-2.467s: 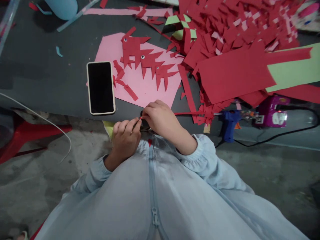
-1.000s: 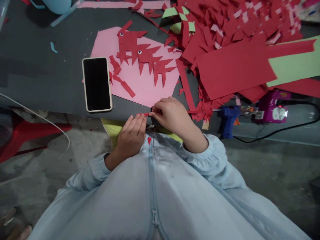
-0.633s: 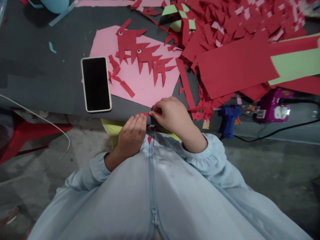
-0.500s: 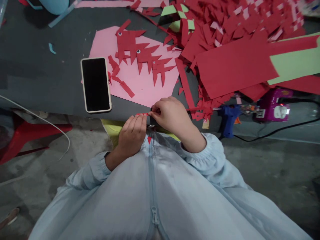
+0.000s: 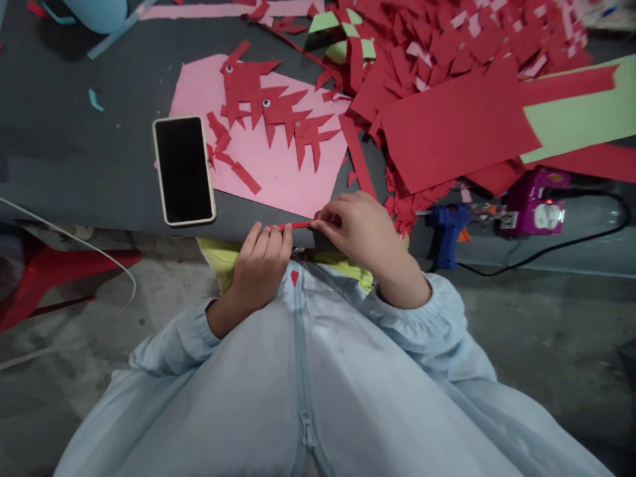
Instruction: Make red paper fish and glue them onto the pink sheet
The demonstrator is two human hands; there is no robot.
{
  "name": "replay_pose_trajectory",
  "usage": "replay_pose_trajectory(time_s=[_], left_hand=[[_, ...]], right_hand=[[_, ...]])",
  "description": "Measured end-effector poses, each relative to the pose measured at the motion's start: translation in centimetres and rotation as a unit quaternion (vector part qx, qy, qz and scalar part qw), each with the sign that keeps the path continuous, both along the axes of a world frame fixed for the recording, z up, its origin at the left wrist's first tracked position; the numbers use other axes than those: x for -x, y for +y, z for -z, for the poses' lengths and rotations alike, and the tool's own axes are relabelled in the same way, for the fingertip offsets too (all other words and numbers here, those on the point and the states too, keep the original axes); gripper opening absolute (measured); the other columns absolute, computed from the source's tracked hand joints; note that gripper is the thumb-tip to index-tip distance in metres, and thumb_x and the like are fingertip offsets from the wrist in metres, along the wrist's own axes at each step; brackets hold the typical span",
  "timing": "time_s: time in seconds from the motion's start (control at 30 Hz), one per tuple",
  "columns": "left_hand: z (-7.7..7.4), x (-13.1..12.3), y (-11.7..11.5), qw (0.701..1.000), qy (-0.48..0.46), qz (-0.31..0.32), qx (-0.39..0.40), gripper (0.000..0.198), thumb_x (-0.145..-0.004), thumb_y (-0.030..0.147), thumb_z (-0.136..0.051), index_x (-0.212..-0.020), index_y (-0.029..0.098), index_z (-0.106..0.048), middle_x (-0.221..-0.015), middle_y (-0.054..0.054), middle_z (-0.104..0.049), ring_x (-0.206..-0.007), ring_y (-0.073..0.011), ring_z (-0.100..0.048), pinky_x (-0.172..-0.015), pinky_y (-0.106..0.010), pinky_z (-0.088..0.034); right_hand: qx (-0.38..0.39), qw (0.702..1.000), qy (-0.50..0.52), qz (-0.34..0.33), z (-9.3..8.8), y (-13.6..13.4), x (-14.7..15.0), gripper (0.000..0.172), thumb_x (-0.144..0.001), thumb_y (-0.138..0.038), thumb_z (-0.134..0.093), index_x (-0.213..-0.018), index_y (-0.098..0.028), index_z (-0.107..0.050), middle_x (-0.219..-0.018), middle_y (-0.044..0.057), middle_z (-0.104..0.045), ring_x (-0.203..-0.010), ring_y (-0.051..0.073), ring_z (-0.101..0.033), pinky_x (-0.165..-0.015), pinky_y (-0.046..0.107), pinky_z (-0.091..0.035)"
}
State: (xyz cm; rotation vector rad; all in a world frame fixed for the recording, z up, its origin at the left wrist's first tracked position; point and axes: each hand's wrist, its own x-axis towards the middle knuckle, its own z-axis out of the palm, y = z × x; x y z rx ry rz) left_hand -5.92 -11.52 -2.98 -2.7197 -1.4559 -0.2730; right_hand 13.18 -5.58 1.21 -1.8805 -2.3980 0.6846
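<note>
Between my hands runs a narrow red paper strip (image 5: 301, 225) at the table's front edge. My right hand (image 5: 355, 228) pinches its right end between thumb and fingertips. The fingers of my left hand (image 5: 262, 265) lie together over the strip's left part and hide it there; the thumb is out of sight. Just beyond is a pink paper sheet (image 5: 293, 189) bearing red woven paper fish (image 5: 243, 79) with stick-on eyes. Folded red paper scraps (image 5: 238, 171) lie on the sheet's left side. A small red paper piece (image 5: 295, 277) rests on my jacket front.
A phone (image 5: 183, 171) lies left of the pink sheet. Right of it are red paper sheets (image 5: 457, 126) and a heap of red pieces. A blue glue gun (image 5: 450, 232) and a purple power box (image 5: 536, 205) with a black cable stand at right. A red stool (image 5: 50, 271) is at lower left.
My right hand has moved right, away from my left hand, and a longer stretch of the red strip now shows between them. The whole view has shifted slightly.
</note>
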Motion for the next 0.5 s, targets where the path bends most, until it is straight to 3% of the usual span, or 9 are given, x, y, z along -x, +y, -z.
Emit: replay_pose_trajectory(time_s=[0.23,0.5], left_hand=[[0.06,-0.27,-0.28,0.999,0.006,-0.018,0.040,0.044,-0.096,0.014,-0.039,-0.136,0.010,-0.059,-0.117,-0.018,-0.071,-0.112,-0.0260,-0.068,-0.111,-0.049,-0.048],[0.31,-0.37,-0.51,0.999,-0.001,-0.027,0.026,0.045,-0.095,0.014,-0.041,-0.137,0.011,-0.058,-0.117,-0.018,-0.070,-0.113,-0.0262,-0.067,-0.112,-0.051,-0.046]], right_hand=[[-0.027,0.999,0.020,0.006,0.68,-0.49,-0.88,0.020,-0.092,-0.030,-0.061,-0.086,-0.018,-0.075,-0.079,0.008,-0.066,-0.077,0.023,-0.051,-0.074,0.034,-0.034],[-0.004,1.000,-0.024,-0.011,0.15,-0.01,-0.19,0.021,-0.091,-0.028,-0.060,-0.090,-0.013,-0.076,-0.084,0.013,-0.069,-0.082,0.025,-0.053,-0.076,0.036,-0.035]])
